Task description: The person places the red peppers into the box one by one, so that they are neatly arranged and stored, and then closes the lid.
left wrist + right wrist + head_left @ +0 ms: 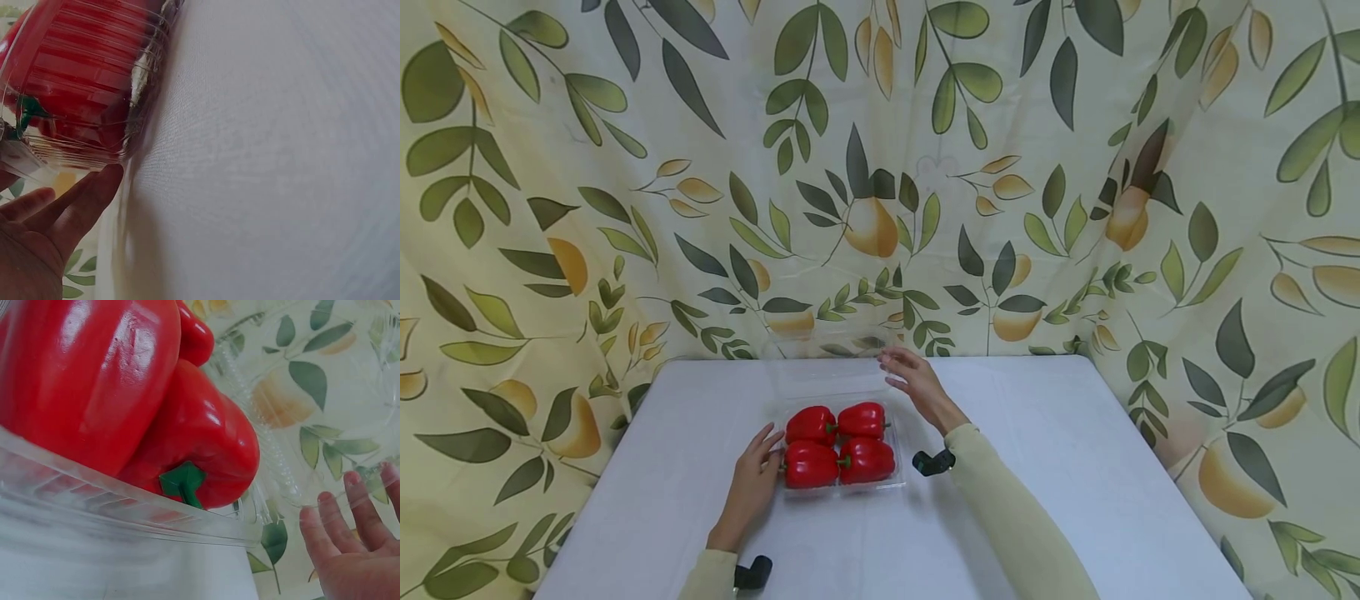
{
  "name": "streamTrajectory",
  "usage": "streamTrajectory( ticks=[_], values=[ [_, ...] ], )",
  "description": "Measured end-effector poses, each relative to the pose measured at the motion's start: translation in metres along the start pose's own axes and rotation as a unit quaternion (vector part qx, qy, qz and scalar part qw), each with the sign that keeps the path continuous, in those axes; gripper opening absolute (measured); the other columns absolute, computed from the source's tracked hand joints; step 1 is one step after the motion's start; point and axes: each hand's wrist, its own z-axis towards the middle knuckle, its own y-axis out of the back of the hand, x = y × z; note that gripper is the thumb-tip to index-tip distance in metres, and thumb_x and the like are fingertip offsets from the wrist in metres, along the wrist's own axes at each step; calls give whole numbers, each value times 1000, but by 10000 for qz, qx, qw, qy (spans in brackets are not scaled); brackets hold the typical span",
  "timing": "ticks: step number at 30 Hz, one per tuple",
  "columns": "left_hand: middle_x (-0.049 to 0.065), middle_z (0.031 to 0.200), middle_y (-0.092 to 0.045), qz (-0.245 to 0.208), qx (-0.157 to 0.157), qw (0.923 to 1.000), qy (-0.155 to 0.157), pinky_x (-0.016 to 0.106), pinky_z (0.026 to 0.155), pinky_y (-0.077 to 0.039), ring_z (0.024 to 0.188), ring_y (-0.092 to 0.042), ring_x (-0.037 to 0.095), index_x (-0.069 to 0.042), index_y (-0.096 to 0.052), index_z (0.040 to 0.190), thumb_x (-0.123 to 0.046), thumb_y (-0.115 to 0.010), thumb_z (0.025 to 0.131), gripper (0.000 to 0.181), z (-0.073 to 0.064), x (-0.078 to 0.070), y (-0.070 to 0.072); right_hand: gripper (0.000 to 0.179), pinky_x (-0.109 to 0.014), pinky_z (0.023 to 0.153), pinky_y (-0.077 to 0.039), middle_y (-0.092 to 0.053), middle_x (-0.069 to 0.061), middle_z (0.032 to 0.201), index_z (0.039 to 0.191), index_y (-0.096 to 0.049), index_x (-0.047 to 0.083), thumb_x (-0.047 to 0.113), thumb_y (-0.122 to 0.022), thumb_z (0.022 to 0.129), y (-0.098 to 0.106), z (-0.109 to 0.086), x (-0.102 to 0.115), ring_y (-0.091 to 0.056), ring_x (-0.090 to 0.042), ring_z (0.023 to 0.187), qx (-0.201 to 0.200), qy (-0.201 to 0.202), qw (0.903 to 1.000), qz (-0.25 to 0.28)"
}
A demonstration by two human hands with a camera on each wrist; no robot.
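Note:
Several red bell peppers with green stems fill a clear plastic clamshell box on the table. Its see-through lid stands raised on the far side, faint against the cloth. My left hand is at the box's left side; in the left wrist view its fingertips touch the plastic wall low down. At the lid's right edge is my right hand. In the right wrist view that hand has its fingers extended against the clear lid, without curling round it.
A white-covered table lies under the box. Behind and at both sides hangs a leaf-and-fruit patterned cloth, close to the table's far edge. Black wrist devices are worn on both wrists.

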Motion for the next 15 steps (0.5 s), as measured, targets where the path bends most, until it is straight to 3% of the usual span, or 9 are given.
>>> streamTrajectory(
  ticks=[7, 15],
  values=[
    [8, 157, -38, -89, 8, 10000, 44, 37, 92, -58, 119, -64, 31, -9, -56, 139, -15, -52, 100, 40, -1, -3, 0, 38, -44, 113, -44, -54, -18, 141, 132, -54, 7, 21, -60, 97, 1, 0, -3, -53, -27, 129, -45, 19, 10000, -3],
    [14, 156, -38, -42, -131, 9997, -185, 40, 90, -58, 120, -62, 35, -8, -51, 142, -13, -53, 99, 44, -1, -3, 0, 32, -45, 115, -41, -60, -11, 135, 127, -59, 11, 18, -61, 95, 4, -1, -9, -55, -24, 128, -175, 51, 9998, -114]
  ],
)
